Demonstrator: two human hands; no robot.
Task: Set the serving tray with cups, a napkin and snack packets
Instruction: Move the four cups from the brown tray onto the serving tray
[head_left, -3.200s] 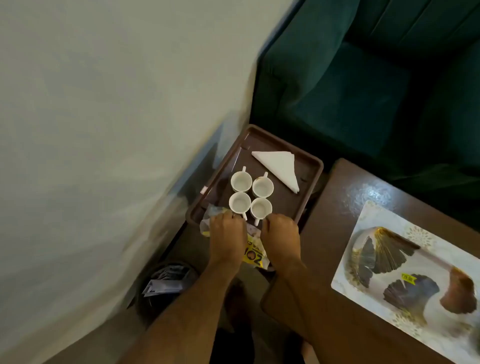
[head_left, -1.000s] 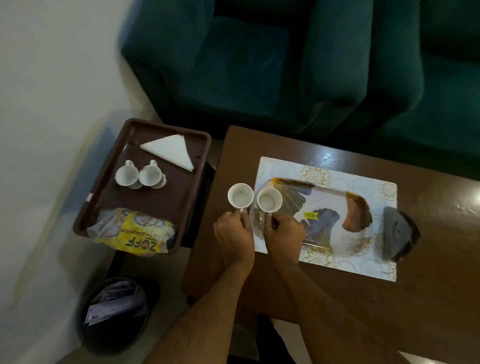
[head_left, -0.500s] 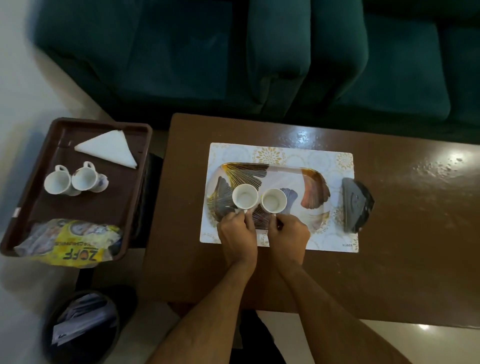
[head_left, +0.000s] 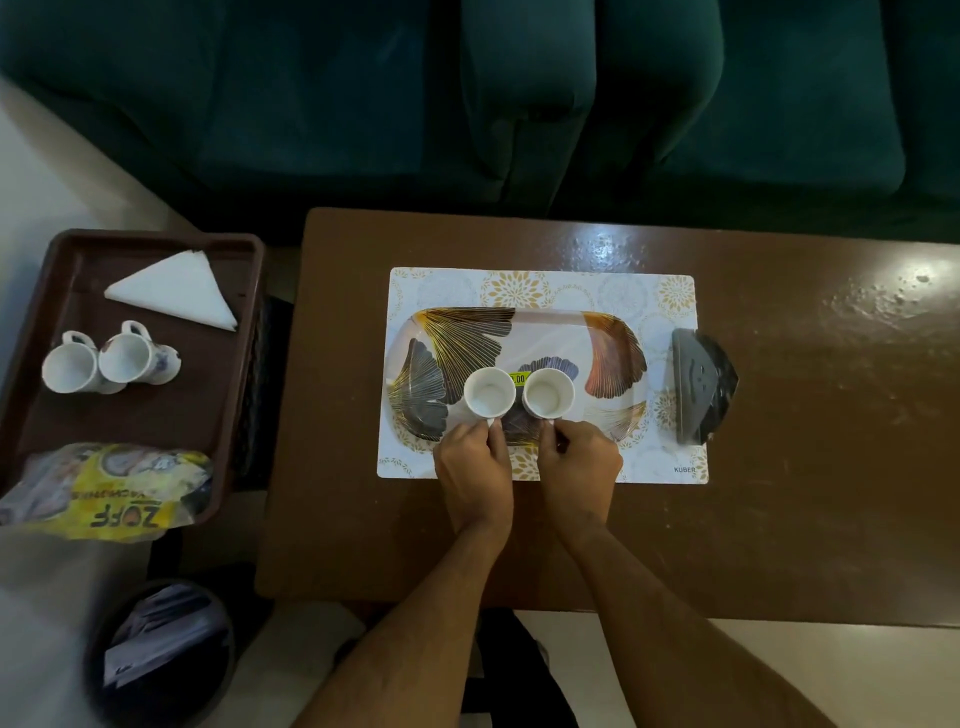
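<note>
The left hand (head_left: 475, 470) and right hand (head_left: 579, 467) each pinch the handle of a white cup (head_left: 489, 392) (head_left: 548, 393) near the middle of the serving tray (head_left: 613, 343), apparently setting them down; next, releasing seems needed, then fetching the cups left of the tray.

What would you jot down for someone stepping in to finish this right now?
Left hand pinches the handle of one small white cup; right hand pinches the other white cup.
Both cups are over the leaf-patterned serving tray on the floral placemat.
Left to move: two white cups, folded white napkin and yellow snack packet, all on the brown plastic tray.
</note>
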